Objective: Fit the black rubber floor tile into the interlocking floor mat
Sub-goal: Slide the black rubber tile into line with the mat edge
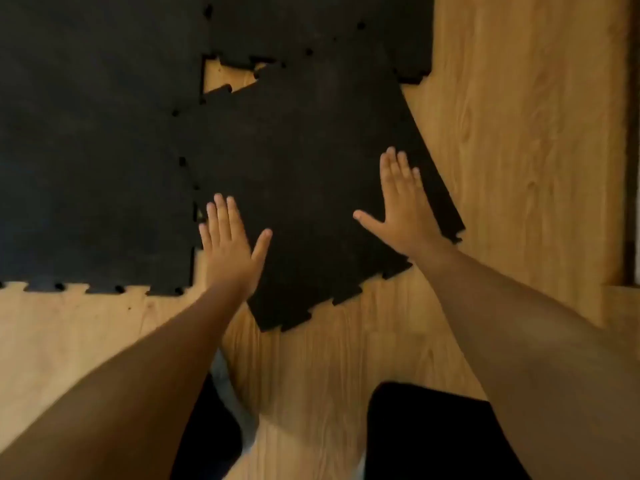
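A loose black rubber floor tile (304, 174) with jigsaw edges lies skewed, turned clockwise against the laid interlocking mat (86, 150). Its far and left edges overlap the mat; its near corner juts onto the bare wood. A small wedge of wooden floor (221, 76) shows at the tile's far left corner. My left hand (228, 244) lies flat, fingers spread, on the tile's near left edge by the seam. My right hand (403, 202) presses flat on the tile's right side, fingers apart. Neither hand grips anything.
Light wooden floor (512, 133) runs along the right and near sides. The mat's toothed near edge (86, 287) ends at the left. My dark-clothed legs (433, 434) are at the bottom. A dark vertical edge (632, 168) stands at the far right.
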{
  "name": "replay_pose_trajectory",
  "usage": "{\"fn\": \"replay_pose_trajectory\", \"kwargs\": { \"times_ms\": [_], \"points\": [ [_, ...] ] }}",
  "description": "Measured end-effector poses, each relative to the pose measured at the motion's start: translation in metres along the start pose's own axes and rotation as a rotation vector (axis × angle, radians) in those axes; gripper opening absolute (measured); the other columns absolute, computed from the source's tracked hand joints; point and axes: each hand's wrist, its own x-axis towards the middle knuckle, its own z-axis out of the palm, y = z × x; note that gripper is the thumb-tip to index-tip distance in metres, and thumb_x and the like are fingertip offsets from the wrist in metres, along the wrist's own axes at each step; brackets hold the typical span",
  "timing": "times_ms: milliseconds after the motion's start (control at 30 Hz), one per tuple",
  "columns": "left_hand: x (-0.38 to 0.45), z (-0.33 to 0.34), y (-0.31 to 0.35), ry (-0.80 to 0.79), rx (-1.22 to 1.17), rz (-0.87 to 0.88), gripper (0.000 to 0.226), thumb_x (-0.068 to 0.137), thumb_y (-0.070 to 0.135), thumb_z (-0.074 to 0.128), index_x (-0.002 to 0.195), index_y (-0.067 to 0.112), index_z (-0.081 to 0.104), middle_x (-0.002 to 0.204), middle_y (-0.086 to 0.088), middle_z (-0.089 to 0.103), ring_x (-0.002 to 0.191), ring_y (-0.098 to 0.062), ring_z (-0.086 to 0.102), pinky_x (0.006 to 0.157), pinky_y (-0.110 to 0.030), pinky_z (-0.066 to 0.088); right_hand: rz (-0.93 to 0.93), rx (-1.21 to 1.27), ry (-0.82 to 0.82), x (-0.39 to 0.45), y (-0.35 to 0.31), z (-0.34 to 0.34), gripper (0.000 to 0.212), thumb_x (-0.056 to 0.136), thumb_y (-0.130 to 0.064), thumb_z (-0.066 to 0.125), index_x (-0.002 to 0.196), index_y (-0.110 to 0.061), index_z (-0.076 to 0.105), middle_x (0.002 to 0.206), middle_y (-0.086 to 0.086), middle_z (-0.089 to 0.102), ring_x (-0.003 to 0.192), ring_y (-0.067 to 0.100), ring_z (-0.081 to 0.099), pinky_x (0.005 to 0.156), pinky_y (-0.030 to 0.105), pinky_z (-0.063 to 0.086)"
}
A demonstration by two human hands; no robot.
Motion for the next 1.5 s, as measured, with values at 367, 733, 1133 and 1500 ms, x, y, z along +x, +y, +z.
{"fn": "replay_pose_trajectory", "kwargs": {
  "times_ms": [367,733,1133,1500],
  "points": [
    [0.022,0.109,-0.006,0.110,-0.207,-0.548,0.092,0.092,0.053,0.048,0.153,0.011,-0.007,0.164,-0.011,-0.008,0.150,-0.029,-0.007,0.120,-0.050,0.001,0.344,-0.129,-0.001,0.041,0.088,0.089,0.108,0.079,-0.086,0.020,0.151,-0.012,-0.011,0.161,0.014,-0.006,0.146,0.027,-0.007,0.115,0.050,0.002],
    [0.026,0.081,-0.019,0.177,-0.823,-1.206,0.086,0.072,0.051,0.077,0.137,0.006,0.041,0.136,-0.017,0.049,0.123,-0.038,0.048,0.102,-0.051,0.042,0.597,0.069,0.086,0.034,0.089,0.075,0.123,0.061,-0.084,0.060,0.150,-0.013,0.013,0.155,0.015,0.025,0.142,0.033,0.021,0.113,0.045,0.017],
    [0.029,0.013,-0.042,0.330,-1.098,-1.131,0.079,0.078,0.045,0.074,0.145,0.019,0.040,0.140,-0.011,0.050,0.117,-0.032,0.054,0.092,-0.048,0.048,1.043,0.708,-0.015,0.053,0.079,0.037,0.094,0.071,-0.068,0.069,0.143,-0.016,0.038,0.141,0.010,0.047,0.126,0.034,0.045,0.098,0.048,0.038],
    [0.077,-0.031,-0.049,0.356,-1.007,-0.721,0.056,0.083,0.045,0.069,0.126,0.012,0.056,0.083,0.002,0.057,0.072,-0.016,0.059,0.058,-0.030,0.044,1.182,0.772,0.412,-0.002,0.039,0.038,0.078,0.072,-0.065,0.069,0.129,-0.014,0.053,0.126,0.005,0.058,0.094,0.015,0.053,0.078,0.032,0.037]
  ]
}}
